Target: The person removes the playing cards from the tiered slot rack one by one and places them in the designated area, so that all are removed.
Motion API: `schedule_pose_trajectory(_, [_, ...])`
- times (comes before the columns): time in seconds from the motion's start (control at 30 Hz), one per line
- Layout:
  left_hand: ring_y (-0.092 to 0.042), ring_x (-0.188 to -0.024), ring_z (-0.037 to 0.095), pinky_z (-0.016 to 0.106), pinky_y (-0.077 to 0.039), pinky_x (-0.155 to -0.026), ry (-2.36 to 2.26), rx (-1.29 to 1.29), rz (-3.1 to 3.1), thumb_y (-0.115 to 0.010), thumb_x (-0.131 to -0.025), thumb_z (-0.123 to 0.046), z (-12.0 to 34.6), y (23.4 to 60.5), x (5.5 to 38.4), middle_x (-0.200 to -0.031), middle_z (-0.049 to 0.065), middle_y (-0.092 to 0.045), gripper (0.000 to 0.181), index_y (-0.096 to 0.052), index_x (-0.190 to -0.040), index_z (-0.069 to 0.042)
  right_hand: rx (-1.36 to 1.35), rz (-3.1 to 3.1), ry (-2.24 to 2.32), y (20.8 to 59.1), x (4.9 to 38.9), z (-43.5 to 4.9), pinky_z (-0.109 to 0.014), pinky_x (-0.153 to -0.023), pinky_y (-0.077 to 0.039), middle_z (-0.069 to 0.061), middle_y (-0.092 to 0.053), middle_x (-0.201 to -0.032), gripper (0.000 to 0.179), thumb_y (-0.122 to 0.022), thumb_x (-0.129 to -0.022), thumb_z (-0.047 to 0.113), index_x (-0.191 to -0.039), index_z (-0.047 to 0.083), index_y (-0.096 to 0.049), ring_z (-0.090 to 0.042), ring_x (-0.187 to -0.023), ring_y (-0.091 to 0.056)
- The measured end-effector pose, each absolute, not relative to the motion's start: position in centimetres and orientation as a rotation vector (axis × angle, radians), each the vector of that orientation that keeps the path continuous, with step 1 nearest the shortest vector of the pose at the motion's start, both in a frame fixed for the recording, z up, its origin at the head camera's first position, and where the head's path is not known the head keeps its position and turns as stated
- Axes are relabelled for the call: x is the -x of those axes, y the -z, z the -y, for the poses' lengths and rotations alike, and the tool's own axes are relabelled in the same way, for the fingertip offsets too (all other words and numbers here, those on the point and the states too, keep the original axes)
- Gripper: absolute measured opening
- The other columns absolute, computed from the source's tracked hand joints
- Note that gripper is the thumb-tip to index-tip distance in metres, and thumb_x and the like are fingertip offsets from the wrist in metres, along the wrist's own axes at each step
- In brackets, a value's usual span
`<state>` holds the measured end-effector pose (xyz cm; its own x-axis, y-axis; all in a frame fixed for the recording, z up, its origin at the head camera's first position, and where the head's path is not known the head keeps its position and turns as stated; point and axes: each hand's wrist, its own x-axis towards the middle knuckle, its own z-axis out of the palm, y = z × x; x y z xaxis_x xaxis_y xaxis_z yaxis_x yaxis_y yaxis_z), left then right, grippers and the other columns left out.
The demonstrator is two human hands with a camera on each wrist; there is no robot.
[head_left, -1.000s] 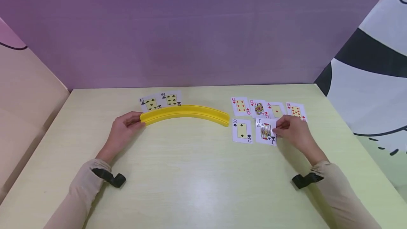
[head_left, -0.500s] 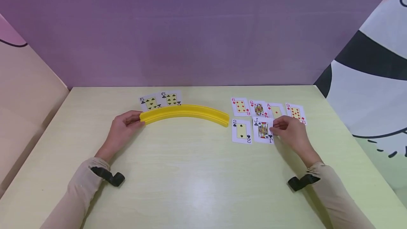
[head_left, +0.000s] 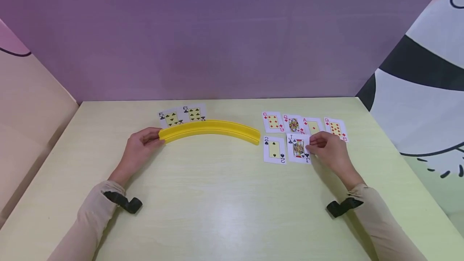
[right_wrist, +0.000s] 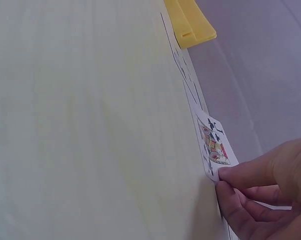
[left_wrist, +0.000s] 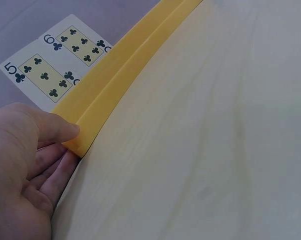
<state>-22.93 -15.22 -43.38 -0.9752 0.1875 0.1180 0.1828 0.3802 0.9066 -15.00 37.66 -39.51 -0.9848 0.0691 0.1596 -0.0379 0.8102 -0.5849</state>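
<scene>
My left hand [head_left: 139, 150] grips the left end of a curved yellow card holder [head_left: 217, 127], thumb on its near side in the left wrist view. The five of clubs [head_left: 171, 119] and six of clubs [head_left: 194, 112] stand in the holder, their lower edges hidden by it. Between thumb and fingers, my right hand [head_left: 331, 152] pinches the right edge of the jack of clubs [head_left: 298, 148]. That card is tilted up in the right wrist view [right_wrist: 214, 142], just right of the two of spades [head_left: 274, 149], which lies face up on the table.
Behind the jack runs a row of face-up diamonds: the six [head_left: 273, 122], queen [head_left: 293, 124], ace [head_left: 313, 126] and nine [head_left: 335, 128]. A purple wall [head_left: 224, 35] closes off the back of the pale wooden table [head_left: 217, 204].
The right hand has carried the jack of clubs a little to the left, closer to the two of spades. The left hand and the card holder have stayed in place.
</scene>
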Motion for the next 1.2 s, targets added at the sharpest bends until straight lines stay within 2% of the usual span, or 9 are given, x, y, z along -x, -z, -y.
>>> schedule_pose_trajectory(0.23, [-0.066, -0.099, 0.007, 0.010, -0.052, -0.084, -1.726, -0.353, -2.599, -0.071, -0.092, -0.006, 15.3, 43.6, 23.1, -0.121, 0.020, -0.068, 0.036, -0.063, -0.126, 0.001, 0.016, 2.794, -0.951, 39.6, 15.0, -37.6, -0.008, -0.065, -0.047, -0.022, -0.070, -0.093, 0.028, -0.079, -0.082, -0.002, -0.105, -0.008, -0.064, -0.029, -0.082, -0.067])
schedule_pose_trajectory(0.33, [-0.065, -0.097, 0.003, 0.010, -0.052, -0.084, -1.739, -0.340, -2.593, -0.071, -0.092, -0.005, 15.4, 43.7, 23.0, -0.121, 0.020, -0.068, 0.036, -0.063, -0.126, 0.002, 0.010, 2.796, -0.948, 39.4, 15.2, -37.4, -0.008, -0.065, -0.047, -0.021, -0.069, -0.092, 0.027, -0.078, -0.082, -0.002, -0.104, -0.007, -0.064, -0.028, -0.081, -0.066])
schedule_pose_trajectory(0.9, [-0.066, -0.109, 0.029, 0.013, -0.053, -0.086, -1.712, -0.372, -2.615, -0.070, -0.092, -0.004, 15.1, 43.4, 23.3, -0.122, 0.019, -0.068, 0.035, -0.063, -0.127, 0.001, -0.020, 2.784, -0.953, 38.8, 14.7, -36.6, -0.009, -0.066, -0.045, -0.018, -0.067, -0.093, 0.020, -0.071, -0.088, -0.002, -0.106, -0.005, -0.064, -0.027, -0.083, -0.062])
schedule_pose_trajectory(1.2, [-0.067, -0.105, 0.021, 0.013, -0.054, -0.085, -1.739, -0.364, -2.607, -0.071, -0.092, -0.003, 15.3, 43.7, 23.4, -0.120, 0.019, -0.069, 0.035, -0.064, -0.125, 0.002, -0.124, 2.709, -0.968, 37.5, 15.3, -34.1, -0.003, -0.072, -0.046, -0.013, -0.069, -0.095, 0.020, -0.071, -0.089, 0.001, -0.107, -0.003, -0.066, -0.021, -0.084, -0.064])
